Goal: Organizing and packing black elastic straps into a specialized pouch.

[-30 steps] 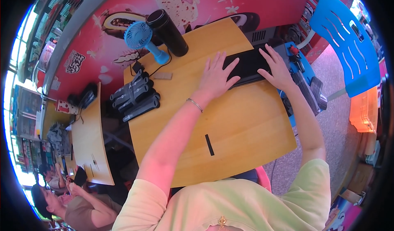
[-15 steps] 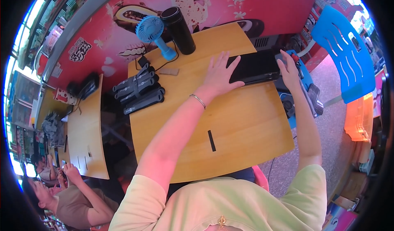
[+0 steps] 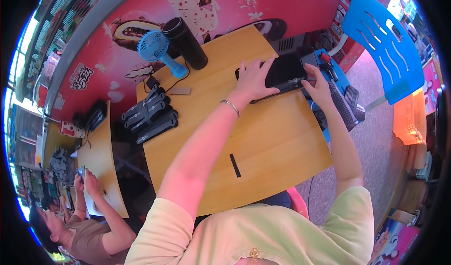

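A flat black device, like a closed laptop or keyboard, lies at the far right corner of a light wooden table. My left hand rests flat on its left end with fingers spread; a thin bracelet sits on that wrist. My right hand grips the device's right edge, near the table's side. A small black strip lies alone on the tabletop nearer to me.
A row of several black flat cases sits at the table's left edge. Behind them stand a blue handheld fan and a tall black bottle. A blue plastic chair is at the right. Another person sits at a second table, lower left.
The view has shifted, so the table sits lower and more central in the picture. Both hands stay on the black device, the right one now at its right edge.
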`<action>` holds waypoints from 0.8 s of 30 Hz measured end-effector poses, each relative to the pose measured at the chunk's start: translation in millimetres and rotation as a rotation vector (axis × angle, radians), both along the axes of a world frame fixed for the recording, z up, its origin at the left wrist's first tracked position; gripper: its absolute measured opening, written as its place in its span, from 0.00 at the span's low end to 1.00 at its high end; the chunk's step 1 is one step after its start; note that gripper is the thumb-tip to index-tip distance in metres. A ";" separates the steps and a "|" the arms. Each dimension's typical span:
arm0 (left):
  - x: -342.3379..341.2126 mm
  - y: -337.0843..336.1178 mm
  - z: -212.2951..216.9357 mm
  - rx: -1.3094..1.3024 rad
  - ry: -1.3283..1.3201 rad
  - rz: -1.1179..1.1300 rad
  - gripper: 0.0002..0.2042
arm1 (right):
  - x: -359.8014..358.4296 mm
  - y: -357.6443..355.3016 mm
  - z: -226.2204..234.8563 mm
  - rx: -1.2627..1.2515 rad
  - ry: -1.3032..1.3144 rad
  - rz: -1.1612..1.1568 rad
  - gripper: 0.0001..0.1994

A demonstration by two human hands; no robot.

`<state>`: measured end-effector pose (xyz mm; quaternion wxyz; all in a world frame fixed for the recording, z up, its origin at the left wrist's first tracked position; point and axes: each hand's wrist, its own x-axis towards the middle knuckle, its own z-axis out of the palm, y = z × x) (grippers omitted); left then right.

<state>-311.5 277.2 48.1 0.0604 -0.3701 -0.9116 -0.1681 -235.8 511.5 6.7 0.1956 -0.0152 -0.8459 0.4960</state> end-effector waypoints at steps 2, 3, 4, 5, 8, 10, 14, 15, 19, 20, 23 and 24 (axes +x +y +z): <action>-5.3 -0.6 -1.1 0.036 -0.036 -0.009 0.50 | 2.4 -2.5 2.8 0.068 0.037 0.004 0.29; -7.0 -0.5 -1.3 0.078 -0.071 -0.018 0.49 | 2.8 -2.3 3.6 0.094 0.028 -0.005 0.30; -7.4 -0.1 -1.7 0.074 -0.072 -0.022 0.49 | 2.9 -2.1 3.6 0.119 0.020 -0.014 0.32; -7.0 0.8 -1.2 0.085 -0.063 -0.020 0.49 | 2.4 -1.2 2.0 0.116 0.019 -0.018 0.32; -6.9 2.5 1.2 0.097 -0.068 -0.026 0.49 | 0.4 0.9 -0.3 0.078 0.016 -0.038 0.33; -7.4 2.9 2.2 0.100 -0.083 -0.034 0.49 | 1.1 2.1 2.4 0.098 0.028 -0.034 0.32; -9.8 1.7 0.8 0.106 -0.116 -0.032 0.49 | 2.7 -0.5 8.9 0.097 0.033 -0.028 0.31; -9.9 1.5 -0.2 0.125 -0.140 -0.027 0.48 | 1.9 -0.9 9.9 0.084 0.033 -0.025 0.31; -9.1 1.9 -3.0 0.145 -0.122 -0.031 0.48 | -0.5 1.5 7.6 0.050 0.065 -0.001 0.30; -8.8 2.0 -2.9 0.139 -0.126 -0.035 0.48 | 0.0 1.0 7.9 0.049 0.064 -0.001 0.30; -6.7 2.3 -2.3 0.130 -0.122 -0.037 0.49 | 1.1 -0.5 8.3 0.065 0.062 -0.012 0.29; -5.9 2.8 -1.7 0.128 -0.113 -0.036 0.49 | 0.9 -0.2 6.7 0.058 0.067 -0.012 0.29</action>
